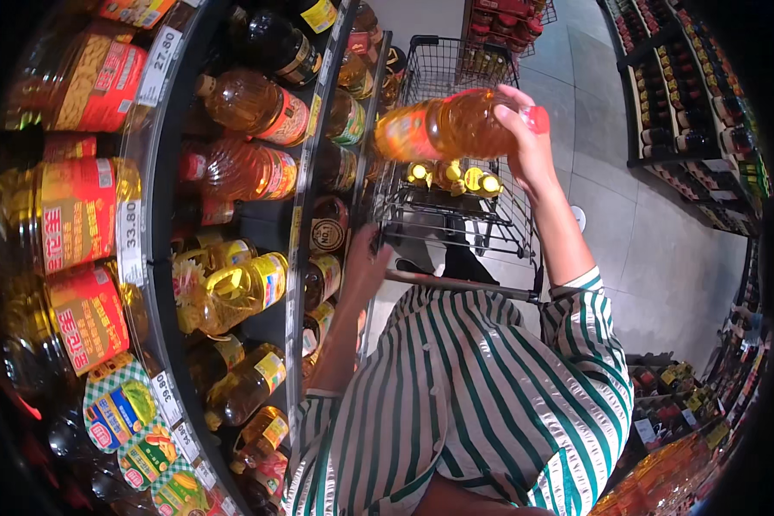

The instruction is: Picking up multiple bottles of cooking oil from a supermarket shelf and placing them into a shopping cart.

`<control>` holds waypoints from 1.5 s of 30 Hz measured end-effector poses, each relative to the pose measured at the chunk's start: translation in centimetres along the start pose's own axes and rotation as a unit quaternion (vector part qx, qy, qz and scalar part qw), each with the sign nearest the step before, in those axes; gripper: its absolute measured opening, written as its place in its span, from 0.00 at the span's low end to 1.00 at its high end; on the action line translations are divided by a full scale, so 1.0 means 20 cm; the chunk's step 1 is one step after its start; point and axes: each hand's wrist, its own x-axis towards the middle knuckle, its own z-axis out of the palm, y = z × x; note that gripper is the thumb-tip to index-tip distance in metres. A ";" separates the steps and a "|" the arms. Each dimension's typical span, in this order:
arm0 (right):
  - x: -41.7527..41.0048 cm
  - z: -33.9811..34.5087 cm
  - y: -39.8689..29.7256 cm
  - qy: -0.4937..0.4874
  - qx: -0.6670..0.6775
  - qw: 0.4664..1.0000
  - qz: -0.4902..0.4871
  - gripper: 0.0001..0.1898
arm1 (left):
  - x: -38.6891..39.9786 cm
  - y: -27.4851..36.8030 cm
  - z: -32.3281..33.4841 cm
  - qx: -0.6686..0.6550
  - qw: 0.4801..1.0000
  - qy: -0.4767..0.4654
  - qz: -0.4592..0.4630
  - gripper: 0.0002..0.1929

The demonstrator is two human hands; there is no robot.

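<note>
My right hand [527, 145] is closed around the neck end of a large plastic bottle of amber cooking oil [471, 126]. The bottle lies nearly level above the wire shopping cart [525, 238], its red cap pointing right and its blurred red and yellow label left. Several yellow-capped bottles [451, 174] are in the cart, below the held one. My left hand [367, 261], darker and blurred, is beside the shelf edge, left of the cart's handle [464, 284]; whether it holds anything cannot be made out.
Shelves with oil bottles [242, 290] and price tags along their edge [158, 64] run close on the left. A red rack of goods [496, 32] stands beyond the cart. Across the grey tiled floor [609, 187], more shelves of dark bottles [674, 97] line the right side.
</note>
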 end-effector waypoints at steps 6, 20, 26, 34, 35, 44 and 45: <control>0.54 -0.43 0.49 0.065 -0.497 0.858 -0.111 0.31 | -0.10 -0.23 0.19 0.382 0.905 -0.132 0.133 0.31; 0.62 -1.21 1.32 -0.069 -0.636 0.768 0.034 0.35 | -0.07 -0.24 0.22 0.297 0.937 -0.111 0.146 0.26; 0.58 -1.30 1.22 -0.158 -0.639 0.752 -0.020 0.34 | -0.06 -0.24 0.23 0.268 0.945 -0.113 0.146 0.23; 0.57 -1.06 0.90 -0.183 -0.654 0.722 0.134 0.24 | -0.10 -0.26 0.21 0.309 0.931 -0.070 0.180 0.23; 0.59 -0.99 0.86 -0.099 -0.668 0.730 0.102 0.23 | -0.09 -0.27 0.20 0.292 0.936 -0.076 0.182 0.24; 0.15 -0.39 0.85 -0.279 -0.466 0.839 0.031 0.12 | -0.15 -0.36 0.11 0.278 0.946 -0.073 0.150 0.26; 0.07 -0.37 0.86 -0.274 -0.456 0.845 0.059 0.12 | -0.15 -0.37 0.10 0.275 0.950 -0.055 0.140 0.26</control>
